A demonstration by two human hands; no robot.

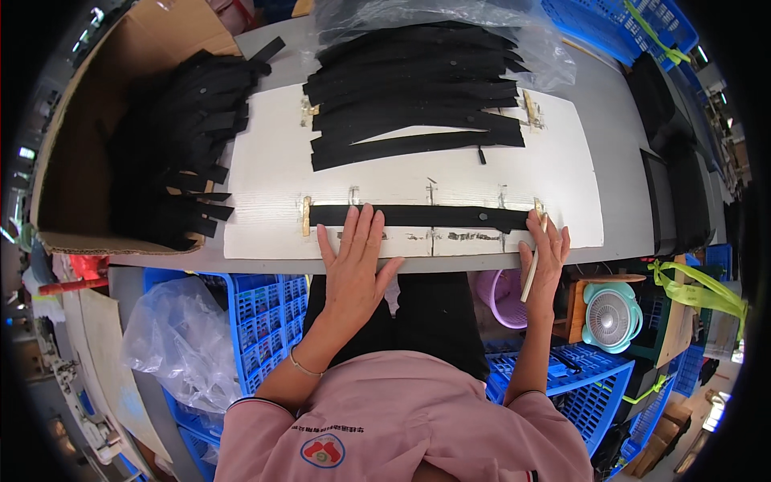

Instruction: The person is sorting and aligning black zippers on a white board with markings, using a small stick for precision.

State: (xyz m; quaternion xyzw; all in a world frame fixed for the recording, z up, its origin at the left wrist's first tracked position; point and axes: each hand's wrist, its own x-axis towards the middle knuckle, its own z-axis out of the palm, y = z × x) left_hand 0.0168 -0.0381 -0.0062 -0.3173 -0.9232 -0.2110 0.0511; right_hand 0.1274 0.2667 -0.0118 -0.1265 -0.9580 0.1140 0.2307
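Note:
A long black fabric strip (pixel 426 216) lies straight across the near part of a white board (pixel 265 177), with a small grey round spot toward its right end. My left hand (pixel 353 261) rests flat, fingers spread, its fingertips on the left part of the strip. At the strip's right end, the fingertips of my right hand (pixel 548 253) press down. A thin white pen-like stick (pixel 530 273) is held in that hand, slanting down past the palm. Tan tape pieces (pixel 306 217) and dark marks sit around the strip on the board.
Several more black strips (pixel 409 80) lie in overlapping rows at the board's far side, beside clear plastic (pixel 554 68). On the left, an open cardboard box (pixel 80 145) holds a heap of strips. Blue baskets (pixel 265 321), a purple bin (pixel 502 301) and a turquoise fan (pixel 612 317) are below the table edge.

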